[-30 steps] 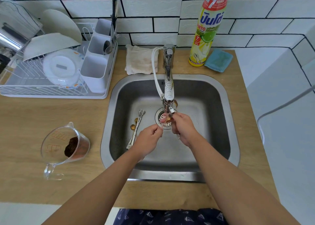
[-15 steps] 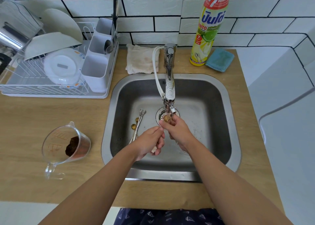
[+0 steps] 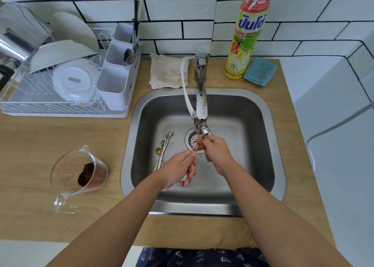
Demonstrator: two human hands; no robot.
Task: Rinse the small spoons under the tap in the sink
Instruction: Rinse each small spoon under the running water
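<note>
Left hand (image 3: 179, 168) pinching handle end of small spoon (image 3: 195, 149); right hand (image 3: 214, 152) gripping its bowl end under tap (image 3: 201, 113). Long axis slants up-right, hand to hand. Remaining spoons (image 3: 165, 145) just left of left hand, on sink (image 3: 269, 137) floor; left hand nearer.

A white dish rack (image 3: 60, 109) sits far left on the wooden counter (image 3: 60, 137), holding bowls and a plate. A clear measuring jug (image 3: 79, 173) with dark contents lies tilted near left. Beyond the basin lie a folded cloth (image 3: 168, 72), a detergent bottle (image 3: 247, 36) and a blue sponge (image 3: 260, 71).
</note>
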